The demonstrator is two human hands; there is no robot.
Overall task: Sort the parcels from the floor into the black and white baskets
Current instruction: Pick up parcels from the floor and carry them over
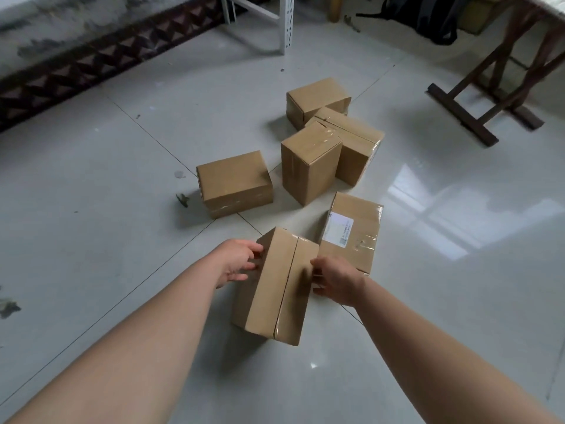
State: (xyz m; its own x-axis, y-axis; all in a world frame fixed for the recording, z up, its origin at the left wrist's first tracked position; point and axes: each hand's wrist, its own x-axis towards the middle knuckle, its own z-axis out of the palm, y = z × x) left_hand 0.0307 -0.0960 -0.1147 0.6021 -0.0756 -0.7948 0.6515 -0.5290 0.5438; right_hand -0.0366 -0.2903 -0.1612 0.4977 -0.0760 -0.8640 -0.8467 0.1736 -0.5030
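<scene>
1. Left hand [237, 262] and right hand [334, 283], fingers spread, press opposite sides of the nearest brown cardboard parcel [275, 286].
2. The parcel rests on the glossy white tiled floor [428, 301], touching a labelled brown cardboard parcel [351, 232].

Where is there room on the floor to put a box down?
Bare floor lies right of the labelled box, towards the wooden stand. More lies left of the lone box. It is crowded in the middle, where three boxes huddle and both hands press the nearest box.
</scene>
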